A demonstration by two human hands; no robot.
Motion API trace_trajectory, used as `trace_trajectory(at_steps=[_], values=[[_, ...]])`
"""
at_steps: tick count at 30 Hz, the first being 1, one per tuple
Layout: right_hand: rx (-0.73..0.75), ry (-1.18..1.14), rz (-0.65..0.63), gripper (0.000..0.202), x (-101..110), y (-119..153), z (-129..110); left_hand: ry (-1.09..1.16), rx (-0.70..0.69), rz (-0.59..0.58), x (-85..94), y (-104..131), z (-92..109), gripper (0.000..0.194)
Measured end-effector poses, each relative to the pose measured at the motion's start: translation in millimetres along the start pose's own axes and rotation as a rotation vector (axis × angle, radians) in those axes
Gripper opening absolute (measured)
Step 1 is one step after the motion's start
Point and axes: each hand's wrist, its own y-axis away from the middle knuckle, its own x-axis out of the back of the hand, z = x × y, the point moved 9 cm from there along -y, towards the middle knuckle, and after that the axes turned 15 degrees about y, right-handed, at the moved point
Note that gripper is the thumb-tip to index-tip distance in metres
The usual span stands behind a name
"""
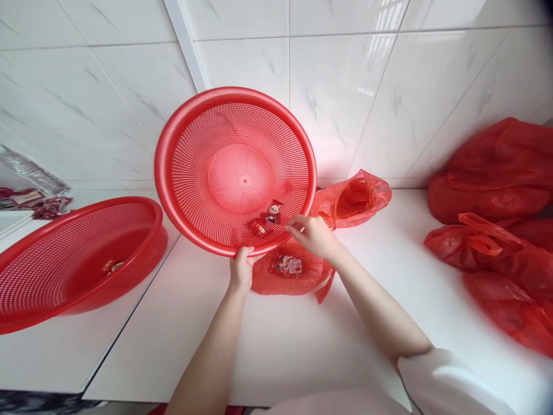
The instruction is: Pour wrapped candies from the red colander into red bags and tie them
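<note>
A round red plastic basket [235, 245] with mesh sides is tilted so that its inside faces me. My left hand [242, 268] grips its lower rim, thumb over the edge. A couple of small dark-red wrapped packets [260, 227] lie inside, low on the right. My right hand [311, 233] reaches across the lower right rim, fingers half bent and slightly apart, with nothing visible between them. Beneath the basket, on the white table, rests a red plastic bag [311, 279] with printed packets showing through; the basket partly hides it.
To the left, a second red basket [147, 253] leans with a packet inside. Shiny wrapped packets [30, 199] lie behind it. An open-mouthed red bag [358, 199] sits near the tiled wall [337, 86]. Several red bags [496, 173] are heaped at right. A seam crosses the table [367, 357].
</note>
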Motion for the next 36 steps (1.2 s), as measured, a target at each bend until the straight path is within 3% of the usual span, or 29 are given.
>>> trace_trajectory(at_steps=[2,4,9,13,22,26,31,34,36], values=[[0.112,-0.030,0.138,0.020,9.6,0.7,-9.8,-0.040,0.054,-0.023,-3.9,6.1,-9.5,0.027],[0.196,-0.023,0.179,0.028,8.4,1.3,-16.1,-0.075,0.111,-0.084,-10.5,13.9,-20.6,0.031],[0.348,0.087,-0.015,0.052,-23.2,1.9,-27.5,-0.158,0.154,-0.164,-13.6,24.8,-38.0,0.032],[0.391,0.074,-0.070,0.043,-30.5,2.6,-29.8,-0.127,0.139,-0.136,-10.3,20.8,-35.2,0.038],[0.476,-0.117,-0.151,0.036,-22.9,7.7,-37.2,-0.067,0.081,-0.116,-17.6,14.0,-13.8,0.037],[0.477,-0.164,-0.088,0.027,-11.9,7.0,-35.4,-0.053,0.055,-0.155,-17.9,11.7,-9.9,0.038],[0.343,-0.030,0.183,0.032,0.9,0.5,-21.6,-0.065,0.066,-0.175,-21.5,15.2,-12.6,0.038],[0.247,0.098,0.158,0.056,-11.7,-1.6,-17.0,-0.050,0.114,-0.216,-25.3,20.8,-20.6,0.034],[0.257,0.143,0.093,0.060,-22.7,-0.7,-21.2,-0.061,0.136,-0.243,-25.0,23.4,-26.2,0.031]])
